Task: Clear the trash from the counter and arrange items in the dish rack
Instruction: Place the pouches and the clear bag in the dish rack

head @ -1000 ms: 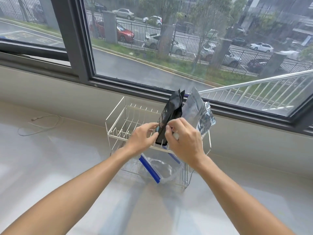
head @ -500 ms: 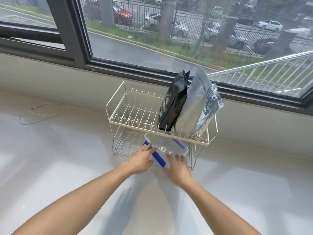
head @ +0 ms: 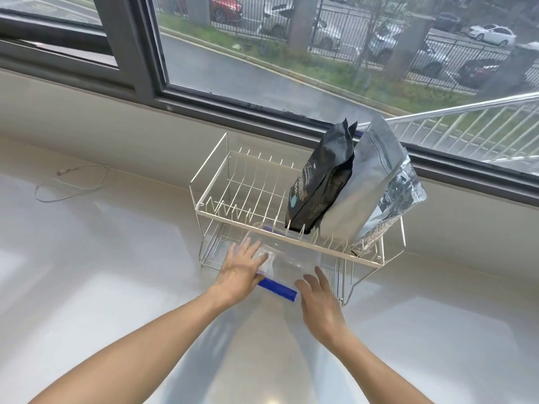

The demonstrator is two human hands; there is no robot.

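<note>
A white two-tier wire dish rack stands on the pale counter below the window. On its upper tier a black pouch leans upright against a silver pouch. A clear plastic container with a blue latch lies in the lower tier, its front end sticking out. My left hand lies flat on the container's left front corner with fingers spread. My right hand is at its right front edge, fingers apart and holding nothing.
A thin white cable lies looped on the counter at the far left. A dark window frame and a low wall run behind the rack. The left half of the upper tier holds nothing.
Both hands let go of the black pouch and dropped to the clear container. It now sits deeper in the lower tier, and my fingers have spread flat.
</note>
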